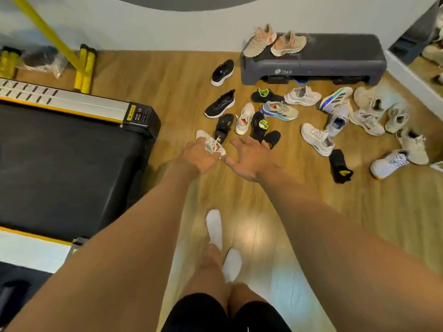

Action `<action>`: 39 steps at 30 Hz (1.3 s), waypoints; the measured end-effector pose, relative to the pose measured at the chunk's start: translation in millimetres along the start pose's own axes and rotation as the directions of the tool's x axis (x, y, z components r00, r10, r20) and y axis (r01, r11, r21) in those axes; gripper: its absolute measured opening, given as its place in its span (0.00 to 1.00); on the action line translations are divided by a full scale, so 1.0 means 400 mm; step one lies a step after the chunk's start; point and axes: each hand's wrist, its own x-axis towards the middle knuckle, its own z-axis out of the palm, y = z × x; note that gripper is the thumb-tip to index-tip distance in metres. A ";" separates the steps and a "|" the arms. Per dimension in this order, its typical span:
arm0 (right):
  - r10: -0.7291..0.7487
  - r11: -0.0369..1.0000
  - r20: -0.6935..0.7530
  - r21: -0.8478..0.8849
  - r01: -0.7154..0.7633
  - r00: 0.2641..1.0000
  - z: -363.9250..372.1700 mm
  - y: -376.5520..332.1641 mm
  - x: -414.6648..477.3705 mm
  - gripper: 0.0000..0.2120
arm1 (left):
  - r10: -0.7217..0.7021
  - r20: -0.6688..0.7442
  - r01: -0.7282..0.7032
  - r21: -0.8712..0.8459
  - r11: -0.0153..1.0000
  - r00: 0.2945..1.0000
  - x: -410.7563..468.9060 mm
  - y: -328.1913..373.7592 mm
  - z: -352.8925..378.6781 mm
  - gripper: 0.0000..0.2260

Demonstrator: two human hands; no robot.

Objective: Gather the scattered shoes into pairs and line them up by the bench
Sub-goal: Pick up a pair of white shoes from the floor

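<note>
Several loose shoes lie scattered on the wooden floor in front of a grey step bench (335, 65). A peach pair (275, 43) stands on the bench's left end. My left hand (196, 155) grips a white sneaker with pink inside (211, 142) at the near left edge of the pile. A similar white and pink sneaker (244, 118) lies just beyond it. My right hand (250, 156) hovers beside the left with fingers spread, holding nothing, over a black and neon shoe (260, 127). Two black sneakers (219, 104) lie left of the bench.
A black treadmill (60, 164) with yellow trim fills the left side. A yellow frame (85, 68) leans at the back wall. A mirror wall (417, 77) bounds the right. More white sneakers (316, 138) spread to the right. My feet in white socks (214, 227) stand on bare floor.
</note>
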 end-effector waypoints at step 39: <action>-0.030 0.995 0.294 -0.080 0.056 0.955 1.105 0.460 1.470 0.14 | -0.271 -0.047 0.251 -0.258 0.933 0.961 1.556 -0.458 0.879 0.13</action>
